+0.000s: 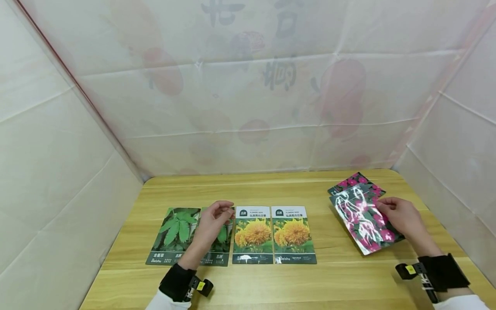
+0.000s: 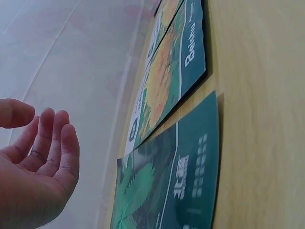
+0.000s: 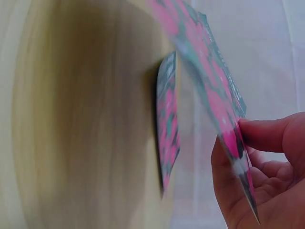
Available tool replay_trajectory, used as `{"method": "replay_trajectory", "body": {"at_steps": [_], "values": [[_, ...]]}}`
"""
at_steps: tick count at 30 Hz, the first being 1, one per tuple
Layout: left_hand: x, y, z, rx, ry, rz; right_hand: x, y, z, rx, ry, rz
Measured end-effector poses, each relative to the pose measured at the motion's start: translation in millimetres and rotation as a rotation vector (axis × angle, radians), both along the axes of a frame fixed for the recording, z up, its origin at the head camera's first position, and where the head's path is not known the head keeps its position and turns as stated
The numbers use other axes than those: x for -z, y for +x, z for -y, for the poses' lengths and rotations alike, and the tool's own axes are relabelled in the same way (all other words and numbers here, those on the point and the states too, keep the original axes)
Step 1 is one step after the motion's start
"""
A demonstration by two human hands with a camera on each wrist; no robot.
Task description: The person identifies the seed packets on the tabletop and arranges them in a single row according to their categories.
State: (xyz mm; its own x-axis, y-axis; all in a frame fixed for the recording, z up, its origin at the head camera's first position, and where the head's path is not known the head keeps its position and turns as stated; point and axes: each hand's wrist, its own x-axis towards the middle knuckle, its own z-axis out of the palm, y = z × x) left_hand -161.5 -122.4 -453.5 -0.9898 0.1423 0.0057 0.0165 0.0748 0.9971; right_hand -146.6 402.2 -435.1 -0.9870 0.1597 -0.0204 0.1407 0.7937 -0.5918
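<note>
My right hand (image 1: 401, 215) pinches a seed packet with pink flowers (image 1: 362, 219) by its right edge. In the right wrist view this packet (image 3: 209, 81) is raised off the table, thumb on one face and fingers behind. A second pink-flower packet (image 3: 167, 129) lies below it on the wood, partly covered in the head view. My left hand (image 1: 213, 224) hovers over a green-leaf packet (image 1: 220, 254), fingers loosely bent with nothing between them. The left wrist view shows that hand (image 2: 43, 167) apart from the packets.
Another green-leaf packet (image 1: 174, 237) lies at the left of the row. Two yellow-flower packets (image 1: 252, 237) lie side by side in the middle. The wooden table (image 1: 271, 288) is bounded by a pale fabric wall (image 1: 232, 99) behind and on both sides.
</note>
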Motion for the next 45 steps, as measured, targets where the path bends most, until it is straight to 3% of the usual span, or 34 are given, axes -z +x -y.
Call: {"method": "replay_trajectory", "body": {"at_steps": [6,9,12,13,16,19,20,22,24,29,33,45], "values": [[9.6,2.2,-10,0.084,-0.026,-0.099,-5.9,-3.7,35,-0.095,-0.067,-0.013],[12.1,2.1,-17,0.121,-0.027,-0.102,-7.5,-7.1,54,-0.133,-0.086,-0.034],[33.7,-5.0,-21,0.154,0.001,-0.101,-8.4,-9.9,73,-0.171,-0.112,-0.047],[33.6,-5.2,-23,0.164,0.008,-0.084,-8.5,-10.9,79,-0.182,-0.120,-0.048],[50.3,-11.6,-28,0.200,0.040,-0.085,-8.2,-13.6,98,-0.212,-0.143,-0.050],[38.8,-7.2,-36,0.244,0.069,-0.105,-7.8,-16.5,115,-0.241,-0.163,-0.057],[43.1,-8.0,-38,0.262,0.070,-0.125,-7.9,-17.5,120,-0.250,-0.172,-0.058],[32.3,-2.7,-43,0.289,0.067,-0.121,-8.1,-18.8,130,-0.270,-0.187,-0.059],[28.9,-1.5,-47,0.299,0.057,-0.113,-7.9,-19.9,140,-0.283,-0.196,-0.051],[9.5,4.3,-58,0.276,0.046,-0.008,-10.1,-21.3,159,-0.313,-0.215,-0.032],[8.0,4.2,-63,0.267,0.056,0.050,-12.2,-22.0,168,-0.331,-0.226,-0.042],[7.6,3.2,-66,0.214,0.101,0.103,-15.9,-23.6,175,-0.330,-0.246,-0.040]]}}
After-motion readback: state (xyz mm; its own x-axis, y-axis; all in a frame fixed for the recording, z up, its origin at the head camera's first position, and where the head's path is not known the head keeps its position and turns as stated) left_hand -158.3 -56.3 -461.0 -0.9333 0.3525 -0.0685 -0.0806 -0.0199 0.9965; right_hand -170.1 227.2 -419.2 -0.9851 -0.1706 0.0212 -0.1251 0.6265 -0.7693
